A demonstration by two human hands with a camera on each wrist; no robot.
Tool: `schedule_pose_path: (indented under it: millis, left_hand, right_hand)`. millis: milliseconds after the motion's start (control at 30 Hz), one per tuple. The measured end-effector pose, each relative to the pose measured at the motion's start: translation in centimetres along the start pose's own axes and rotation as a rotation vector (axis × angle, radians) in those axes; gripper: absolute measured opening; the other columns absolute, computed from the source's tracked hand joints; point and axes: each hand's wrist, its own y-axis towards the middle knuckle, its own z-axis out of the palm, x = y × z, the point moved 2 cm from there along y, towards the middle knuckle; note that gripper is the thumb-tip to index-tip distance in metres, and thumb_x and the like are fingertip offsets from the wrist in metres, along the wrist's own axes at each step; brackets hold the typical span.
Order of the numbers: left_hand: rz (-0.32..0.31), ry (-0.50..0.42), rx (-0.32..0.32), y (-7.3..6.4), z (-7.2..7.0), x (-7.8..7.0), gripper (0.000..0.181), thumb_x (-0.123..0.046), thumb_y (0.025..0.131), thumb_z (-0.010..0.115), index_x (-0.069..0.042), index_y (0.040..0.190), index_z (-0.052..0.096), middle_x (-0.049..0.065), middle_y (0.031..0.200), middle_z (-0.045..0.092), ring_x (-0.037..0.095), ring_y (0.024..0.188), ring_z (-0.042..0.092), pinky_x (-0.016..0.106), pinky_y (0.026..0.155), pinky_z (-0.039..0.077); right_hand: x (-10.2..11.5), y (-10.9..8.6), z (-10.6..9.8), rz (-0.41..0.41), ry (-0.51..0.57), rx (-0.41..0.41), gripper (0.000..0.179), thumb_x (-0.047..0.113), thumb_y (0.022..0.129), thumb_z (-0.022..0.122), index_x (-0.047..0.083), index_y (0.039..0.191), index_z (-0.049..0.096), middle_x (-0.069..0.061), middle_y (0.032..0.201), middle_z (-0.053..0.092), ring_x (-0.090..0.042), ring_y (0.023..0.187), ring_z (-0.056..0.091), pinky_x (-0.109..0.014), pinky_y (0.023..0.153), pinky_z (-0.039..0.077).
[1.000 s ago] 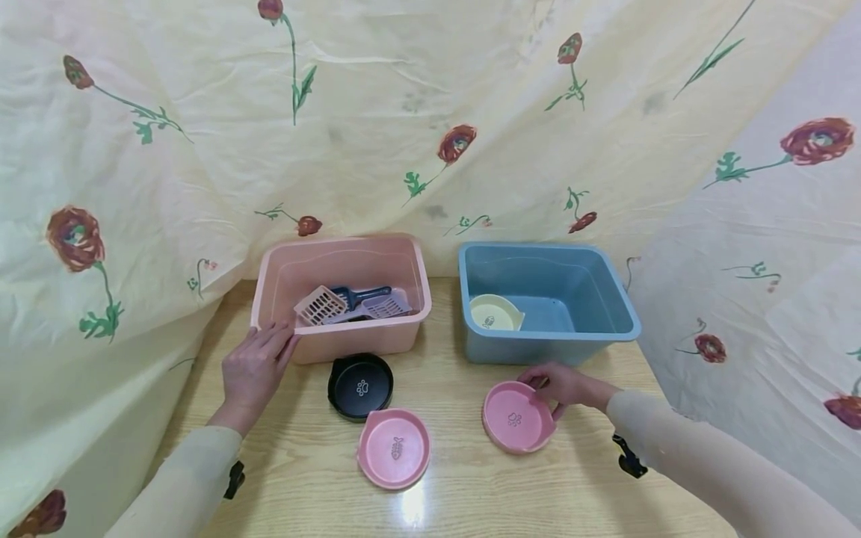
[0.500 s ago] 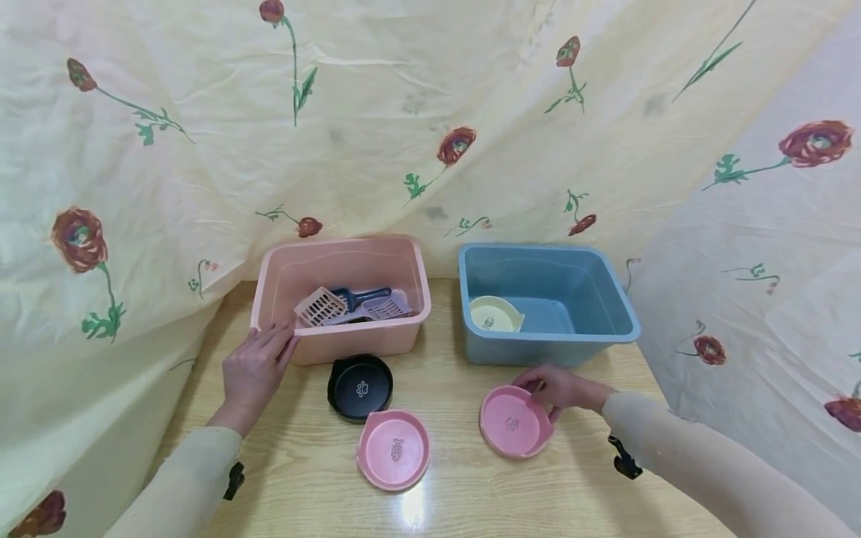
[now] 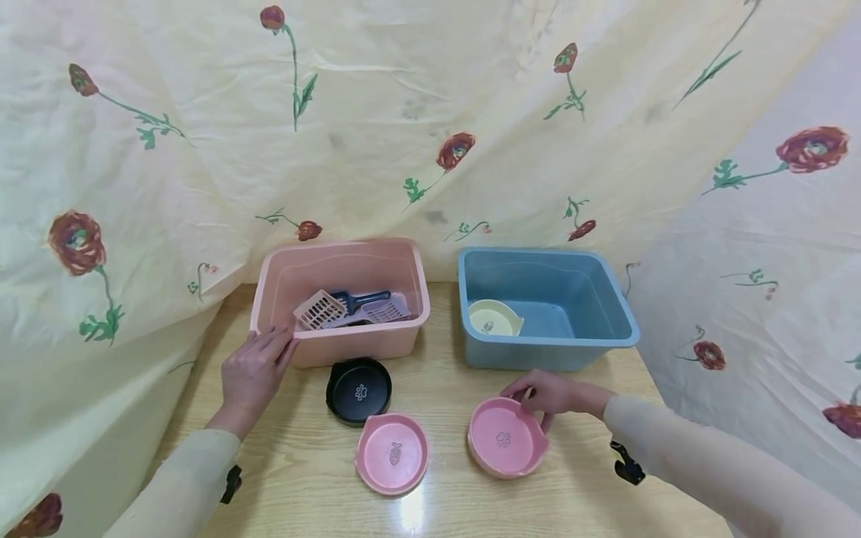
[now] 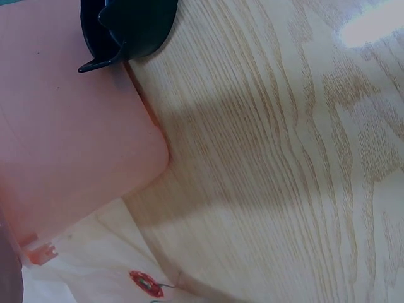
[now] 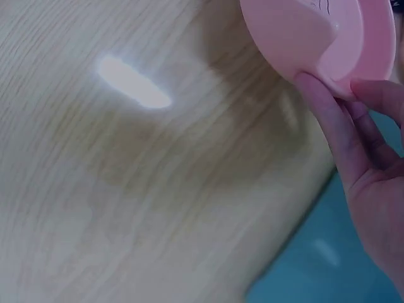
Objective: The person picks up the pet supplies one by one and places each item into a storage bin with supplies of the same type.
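My right hand (image 3: 548, 392) pinches the rim of a round pink pet bowl (image 3: 503, 439) with a paw print inside, just in front of the blue bin. In the right wrist view, thumb and fingers grip the edge of this pink bowl (image 5: 290, 38) beside an ear-shaped point. My left hand (image 3: 252, 370) holds the front left corner of the pink bin (image 3: 356, 347); its fingertips are partly hidden at the rim. On the table between the hands lie a black pet bowl (image 3: 359, 391) with a paw print and another pink bowl (image 3: 393, 454) with a fishbone print.
Several litter scoops, including a beige one (image 3: 319, 309) and a lilac one (image 3: 383, 310), lie in the pink bin. The blue bin (image 3: 551, 355) holds a pale yellow bowl (image 3: 494, 317). A flowered cloth (image 3: 377, 172) hangs behind and at both sides of the wooden table (image 3: 444, 373).
My right hand has shifted the paw-print pink bowl left and toward me. The left hand stays at the pink bin's corner, and the other bowls keep their places.
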Motion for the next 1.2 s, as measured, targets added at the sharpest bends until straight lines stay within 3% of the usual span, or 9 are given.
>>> schedule_pose_path:
  millis: [33,133,200,333,467,700,967,1100,1200]
  left_hand:
    - [-0.002,0.002,0.006,0.0,0.0,0.0,0.025,-0.018,0.088,0.087,-0.002,0.107,0.081,0.021,0.105,0.080,0.042,0.093,0.079,0.065,0.080,0.062]
    - [0.004,0.009,0.010,0.0,-0.1,-0.1,0.028,-0.029,0.104,0.073,-0.003,0.108,0.081,0.021,0.105,0.079,0.042,0.093,0.079,0.065,0.081,0.062]
    - [0.010,0.005,0.003,0.1,-0.1,-0.2,0.031,-0.030,0.106,0.069,-0.002,0.108,0.081,0.022,0.105,0.079,0.043,0.092,0.079,0.065,0.081,0.062]
    - [0.009,-0.008,-0.014,0.2,-0.3,-0.2,0.021,-0.020,0.095,0.081,-0.002,0.105,0.081,0.021,0.103,0.080,0.043,0.092,0.079,0.065,0.080,0.062]
    - [-0.004,-0.005,-0.003,0.3,-0.4,-0.2,0.025,-0.014,0.083,0.089,-0.003,0.104,0.081,0.020,0.104,0.080,0.042,0.092,0.079,0.065,0.080,0.062]
    - [-0.022,-0.008,0.036,0.3,-0.5,-0.2,0.027,-0.014,0.085,0.089,-0.003,0.108,0.081,0.020,0.107,0.080,0.043,0.093,0.079,0.064,0.081,0.062]
    - [-0.023,-0.013,0.034,0.3,-0.7,-0.1,0.028,-0.014,0.086,0.088,-0.002,0.110,0.080,0.021,0.108,0.079,0.043,0.092,0.079,0.065,0.081,0.062]
    - [-0.007,-0.022,0.016,0.3,-0.5,-0.1,0.022,-0.022,0.098,0.078,-0.002,0.106,0.081,0.020,0.106,0.080,0.043,0.091,0.079,0.065,0.080,0.062]
    - [0.006,-0.033,-0.014,0.3,-0.4,-0.2,0.038,-0.034,0.110,0.063,-0.002,0.103,0.081,0.021,0.104,0.080,0.043,0.088,0.079,0.066,0.079,0.062]
  right_hand:
    - [0.5,-0.1,-0.1,-0.009,-0.001,0.013,0.045,-0.011,0.095,0.061,-0.002,0.139,0.068,-0.013,0.113,0.071,-0.026,0.084,0.074,-0.046,0.061,0.067]
    - [2.1,-0.3,-0.3,-0.042,0.000,0.038,0.044,-0.011,0.095,0.062,0.000,0.136,0.070,-0.012,0.111,0.072,-0.026,0.084,0.074,-0.046,0.059,0.066]
    - [3.1,-0.6,-0.5,-0.055,0.001,0.048,0.043,-0.011,0.095,0.063,0.002,0.135,0.072,-0.012,0.111,0.072,-0.026,0.084,0.074,-0.046,0.058,0.066]
    - [5.4,-1.4,-0.9,-0.061,0.000,0.072,0.043,-0.010,0.095,0.065,0.005,0.134,0.073,-0.011,0.108,0.073,-0.027,0.086,0.074,-0.044,0.058,0.066]
    - [7.8,-2.2,-1.9,-0.024,0.006,0.083,0.042,-0.006,0.099,0.064,0.008,0.137,0.072,-0.011,0.105,0.075,-0.031,0.082,0.076,-0.040,0.060,0.066]
    - [11.3,-3.6,-5.1,0.027,-0.002,0.086,0.043,-0.001,0.100,0.065,0.010,0.141,0.070,-0.012,0.111,0.075,-0.028,0.090,0.076,-0.040,0.064,0.067]
    - [13.9,-3.7,-9.8,0.040,-0.079,0.028,0.043,0.002,0.100,0.068,0.007,0.143,0.069,-0.012,0.110,0.076,-0.028,0.084,0.076,-0.039,0.065,0.067]
    - [15.0,-3.9,-12.2,0.032,-0.155,-0.012,0.042,0.002,0.102,0.067,0.004,0.144,0.066,-0.013,0.117,0.076,-0.028,0.089,0.076,-0.042,0.067,0.067]
    - [15.5,-4.2,-14.1,0.042,-0.223,-0.042,0.043,0.004,0.103,0.067,0.002,0.146,0.064,-0.014,0.123,0.075,-0.026,0.092,0.076,-0.044,0.069,0.068]
